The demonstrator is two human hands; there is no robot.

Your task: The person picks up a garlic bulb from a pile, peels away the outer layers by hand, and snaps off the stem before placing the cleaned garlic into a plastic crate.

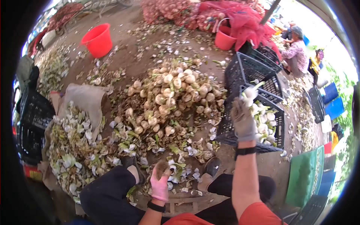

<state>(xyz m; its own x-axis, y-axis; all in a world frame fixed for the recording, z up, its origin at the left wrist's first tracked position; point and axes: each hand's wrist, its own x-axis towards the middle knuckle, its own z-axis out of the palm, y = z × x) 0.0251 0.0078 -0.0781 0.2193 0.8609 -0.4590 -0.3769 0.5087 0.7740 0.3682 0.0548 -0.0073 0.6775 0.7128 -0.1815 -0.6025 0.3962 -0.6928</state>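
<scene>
My right hand (243, 122), in a soiled glove, reaches over a black plastic crate (279, 129) at the right. At its fingertips is a peeled white garlic bulb (249, 94) with a short green stem. Below it, the crate holds many peeled garlic bulbs (265, 122). My left hand (160, 180), in a pink glove with dirty fingers, hovers between my knees. Its fingers are loosely curled and apart from the thumb, with nothing visible in them. Ahead of both hands lies a heap of unpeeled garlic (168, 93) with roots and dry stems.
Peeled skins (78, 150) pile up at the left beside a cloth sack (84, 101). A red bucket (97, 40) and a pink-red bucket (225, 37) stand farther back, near filled red net bags (168, 9). Another crate (258, 75) adjoins the right one. People (296, 52) sit at the far right.
</scene>
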